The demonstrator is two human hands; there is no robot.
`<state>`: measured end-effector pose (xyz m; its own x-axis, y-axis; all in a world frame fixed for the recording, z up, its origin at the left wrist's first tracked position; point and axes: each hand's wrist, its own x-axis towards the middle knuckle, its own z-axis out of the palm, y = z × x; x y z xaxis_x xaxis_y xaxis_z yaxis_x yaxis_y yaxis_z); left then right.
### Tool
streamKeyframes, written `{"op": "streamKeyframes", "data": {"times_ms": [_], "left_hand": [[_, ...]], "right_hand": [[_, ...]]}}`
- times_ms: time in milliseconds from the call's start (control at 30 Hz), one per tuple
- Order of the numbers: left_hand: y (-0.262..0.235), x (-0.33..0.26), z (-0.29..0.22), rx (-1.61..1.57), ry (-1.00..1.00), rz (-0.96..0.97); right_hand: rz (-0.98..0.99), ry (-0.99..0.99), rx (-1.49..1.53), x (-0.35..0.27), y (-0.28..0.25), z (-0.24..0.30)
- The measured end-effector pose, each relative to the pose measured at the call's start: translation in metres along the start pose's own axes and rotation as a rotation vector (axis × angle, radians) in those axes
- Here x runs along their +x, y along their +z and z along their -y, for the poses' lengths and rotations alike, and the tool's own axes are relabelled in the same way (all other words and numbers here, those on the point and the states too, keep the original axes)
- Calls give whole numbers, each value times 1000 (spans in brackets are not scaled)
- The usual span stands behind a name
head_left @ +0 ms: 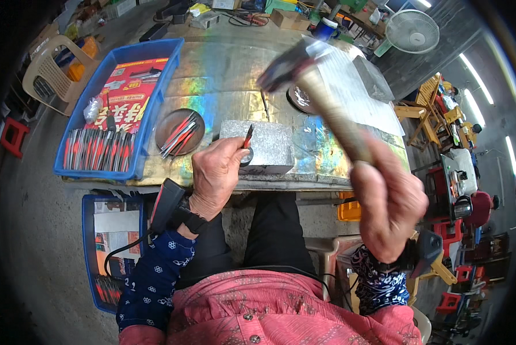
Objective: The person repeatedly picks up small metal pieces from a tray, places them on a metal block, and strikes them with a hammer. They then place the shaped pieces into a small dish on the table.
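A small red-handled tool (248,135) stands on the grey metal block (266,146), pinched upright by the left hand (215,172). Left of the block sit a blue crate (154,86) and a round dish (167,122) of similar tools. Right of the block, the right hand (387,198) grips a raised, blurred hammer (318,86).

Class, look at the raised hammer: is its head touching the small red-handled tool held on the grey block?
Apart. The head view shows the hammer lifted in the right hand, its blurred head well above the red-handled tool that the left hand holds on the grey block.
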<state>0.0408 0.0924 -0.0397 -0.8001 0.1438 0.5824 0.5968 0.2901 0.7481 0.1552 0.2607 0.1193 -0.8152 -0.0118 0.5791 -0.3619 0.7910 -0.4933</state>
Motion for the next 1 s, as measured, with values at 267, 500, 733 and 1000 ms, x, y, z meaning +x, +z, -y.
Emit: {"op": "streamKeyframes", "data": {"times_ms": [267,500,733,1000], "left_hand": [[0,3,2,-28,13,-18],[1,0,2,-173,-75,-36],[-45,3,21,76,-105,-17],[-83,0,71,724,45,97]], "right_hand": [[175,148,46,-4,20,-19],[61,105,7,-14,24,-28],[24,171,-71,-42,54,-65],[-80,54,-352,-63,101,-94]]}}
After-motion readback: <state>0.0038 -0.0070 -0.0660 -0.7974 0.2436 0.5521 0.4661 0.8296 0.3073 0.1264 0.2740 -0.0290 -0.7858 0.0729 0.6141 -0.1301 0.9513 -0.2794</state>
